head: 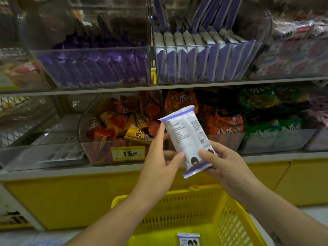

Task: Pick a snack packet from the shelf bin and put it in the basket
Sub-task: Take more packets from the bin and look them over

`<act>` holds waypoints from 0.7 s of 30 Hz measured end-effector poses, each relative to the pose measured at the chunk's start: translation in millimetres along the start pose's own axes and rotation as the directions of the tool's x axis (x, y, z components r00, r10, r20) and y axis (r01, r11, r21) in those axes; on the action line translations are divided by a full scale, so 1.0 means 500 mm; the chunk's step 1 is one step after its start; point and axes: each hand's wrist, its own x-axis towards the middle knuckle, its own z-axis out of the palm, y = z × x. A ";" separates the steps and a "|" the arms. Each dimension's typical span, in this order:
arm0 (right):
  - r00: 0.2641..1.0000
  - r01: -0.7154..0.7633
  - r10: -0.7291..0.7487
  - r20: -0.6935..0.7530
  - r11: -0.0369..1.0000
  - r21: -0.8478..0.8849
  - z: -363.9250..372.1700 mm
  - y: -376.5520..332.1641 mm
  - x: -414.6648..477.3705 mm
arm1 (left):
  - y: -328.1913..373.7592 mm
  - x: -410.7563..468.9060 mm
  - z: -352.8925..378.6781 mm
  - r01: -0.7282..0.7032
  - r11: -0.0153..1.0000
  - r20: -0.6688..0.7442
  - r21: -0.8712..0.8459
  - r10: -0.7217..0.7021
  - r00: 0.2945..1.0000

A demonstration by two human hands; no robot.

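Head view: our left hand point(159, 167) grips the left edge of the white-and-purple snack packet point(188, 139), fingers curled; our right hand point(225, 166) pinches its lower end, above the yellow basket point(177, 197). Released too far forward, the slick wrapper could fall outside the rim. We count two packets — one held, a second packet point(188, 239) lying in the basket.

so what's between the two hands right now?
Only the white-and-purple snack packet. The left hand pinches its left edge, and the right hand holds its lower end. This shows in the head view.
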 end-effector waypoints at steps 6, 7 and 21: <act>0.990 0.115 -0.094 0.104 0.970 -0.214 0.017 0.002 -0.016 | -0.010 0.007 0.011 0.174 0.979 0.155 -0.107 -0.156 0.975; 0.987 0.099 -0.077 0.144 0.982 -0.158 0.019 0.001 -0.018 | -0.010 0.007 0.012 0.181 0.978 0.179 -0.106 -0.161 0.971; 0.965 0.194 -0.138 0.223 0.947 -0.254 0.034 0.007 -0.023 | -0.012 0.009 0.021 0.213 0.963 0.111 -0.165 -0.196 0.974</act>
